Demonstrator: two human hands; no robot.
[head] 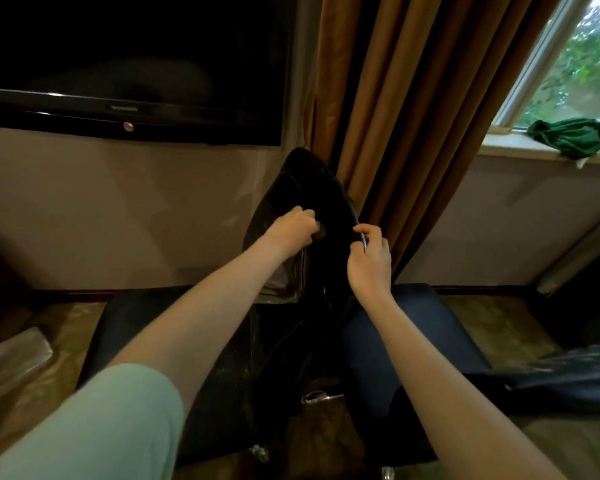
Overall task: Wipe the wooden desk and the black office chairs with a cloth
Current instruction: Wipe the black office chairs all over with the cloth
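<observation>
At centre frame of the head view, a black chair (302, 216) stands with its back tipped toward the curtain (388, 133) at 12 o'clock. The left hand (291, 230) is closed into a fist against the chair back; something dark pokes out at its 3 o'clock edge, perhaps the cloth, but I cannot tell for sure. The right hand (369, 261) pinches the chair's thin right edge between thumb and fingers, so that grip is closed on the chair. A second dark seat (406, 341) sits at 5 o'clock, touching or just beside the first. No table shows.

Risks, as I judge them: the chair looks to stand on castors (258, 452), so a hard wipe from the left could roll or swivel it out of the light right-hand pinch. Pushed further, the back could drag the curtain. The dim light and black surface make missed patches likely.

Containers: none that I can make out. A green bundle (568, 136) lies on the windowsill (520, 152) at 2 o'clock, well apart from both hands.
</observation>
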